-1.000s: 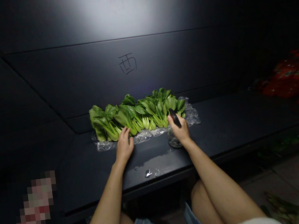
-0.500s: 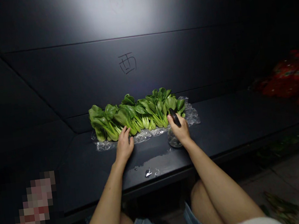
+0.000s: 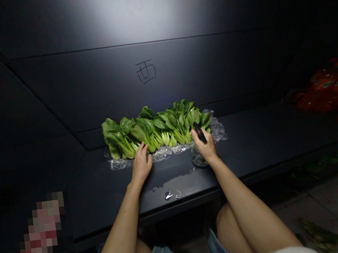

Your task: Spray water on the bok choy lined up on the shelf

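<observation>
A long row of bok choy (image 3: 156, 130) lies on crumpled clear plastic wrap (image 3: 121, 163), with green leaves to the back and pale stems toward me. My left hand (image 3: 141, 165) rests at the front of the row, its fingertips at the stems and wrap, holding nothing. My right hand (image 3: 204, 146) grips a small spray bottle (image 3: 198, 158) with a black trigger head and clear body. The bottle stands at the wrap's front edge, close to the right end of the row. Part of it is hidden by my fingers.
The greens lie on a dark shelf (image 3: 251, 145) below a dark wall (image 3: 146, 72) with a hand-drawn character. Wet patches (image 3: 170, 183) mark the shelf's front. Red packages (image 3: 328, 92) sit at far right, a pixelated blurred item (image 3: 41, 230) at left, and leafy greens (image 3: 321, 235) on the floor.
Both hands stay almost still. The whole view shifts slightly as my head moves.
</observation>
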`<control>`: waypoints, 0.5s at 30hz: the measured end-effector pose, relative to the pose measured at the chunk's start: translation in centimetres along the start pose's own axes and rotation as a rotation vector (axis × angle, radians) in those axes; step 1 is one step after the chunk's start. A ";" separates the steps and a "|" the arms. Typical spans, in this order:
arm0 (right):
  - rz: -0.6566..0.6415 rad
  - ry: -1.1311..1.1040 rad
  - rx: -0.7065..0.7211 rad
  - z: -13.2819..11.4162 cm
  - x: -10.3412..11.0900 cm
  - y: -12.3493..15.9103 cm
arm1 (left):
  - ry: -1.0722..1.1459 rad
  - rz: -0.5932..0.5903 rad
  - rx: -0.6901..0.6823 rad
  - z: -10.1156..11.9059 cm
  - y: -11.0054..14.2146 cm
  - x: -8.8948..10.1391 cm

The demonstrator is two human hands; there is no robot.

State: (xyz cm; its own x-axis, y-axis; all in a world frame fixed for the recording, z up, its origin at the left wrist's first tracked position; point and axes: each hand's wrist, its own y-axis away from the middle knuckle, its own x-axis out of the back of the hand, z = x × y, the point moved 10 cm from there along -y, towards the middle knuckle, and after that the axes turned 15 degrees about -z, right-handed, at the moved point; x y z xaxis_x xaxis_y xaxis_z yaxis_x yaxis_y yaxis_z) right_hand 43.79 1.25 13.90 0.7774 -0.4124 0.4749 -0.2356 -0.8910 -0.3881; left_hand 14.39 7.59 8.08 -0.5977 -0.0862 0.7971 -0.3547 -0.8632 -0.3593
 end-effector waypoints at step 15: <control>0.075 0.059 -0.037 1.4 2.0 -0.3 | -0.031 -0.045 0.014 0.1 -0.2 -0.2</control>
State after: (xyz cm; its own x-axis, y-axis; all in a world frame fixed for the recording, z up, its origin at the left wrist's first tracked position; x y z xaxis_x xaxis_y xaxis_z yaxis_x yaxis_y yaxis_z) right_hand 46.20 0.92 13.83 0.7217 -0.4874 0.4915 -0.3140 -0.8633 -0.3950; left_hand 14.65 7.77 7.99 -0.5585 -0.0623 0.8271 -0.3706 -0.8734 -0.3160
